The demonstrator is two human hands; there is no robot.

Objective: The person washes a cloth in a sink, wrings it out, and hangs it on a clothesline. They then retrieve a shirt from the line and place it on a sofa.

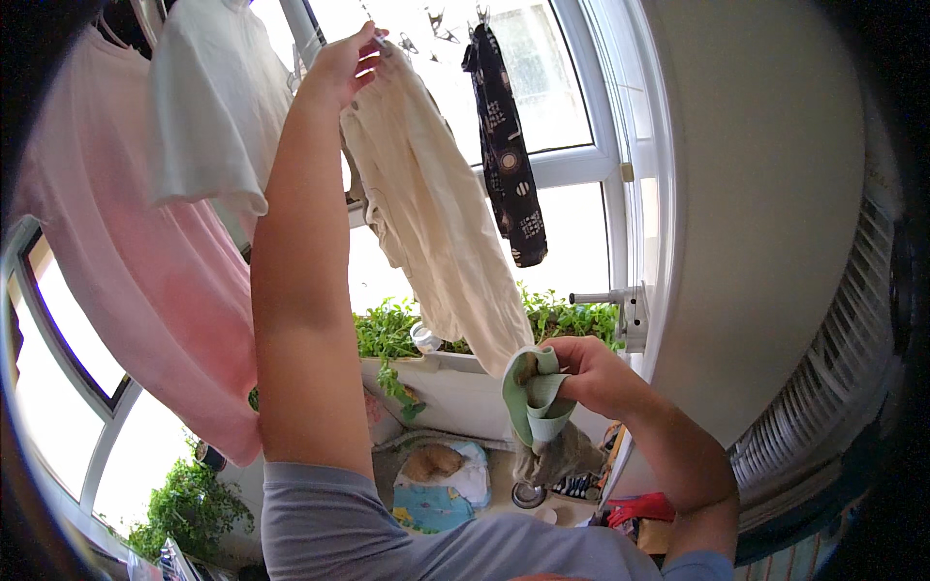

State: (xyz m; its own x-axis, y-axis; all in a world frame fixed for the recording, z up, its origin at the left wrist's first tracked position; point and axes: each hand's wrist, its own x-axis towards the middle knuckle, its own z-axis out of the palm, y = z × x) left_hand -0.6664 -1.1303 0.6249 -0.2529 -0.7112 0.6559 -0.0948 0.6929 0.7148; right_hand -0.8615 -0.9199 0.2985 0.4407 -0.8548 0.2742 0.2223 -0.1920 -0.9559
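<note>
High up, my left hand is at the waist of cream trousers, by a small clip at their top; its fingers are curled around the clip and the cloth edge. Lower down, my right hand pinches a bundled light green cloth item, just beside the lower end of a trouser leg. A grey-brown cloth hangs below the green one. Right of the trousers, a black patterned garment hangs from a clip. On the left hang a white garment and a long pink garment.
Behind the clothes are a window and a white planter with green plants. A crank handle is mounted on the wall at right. On the floor lie a blue and white cloth, a metal bowl and red gloves.
</note>
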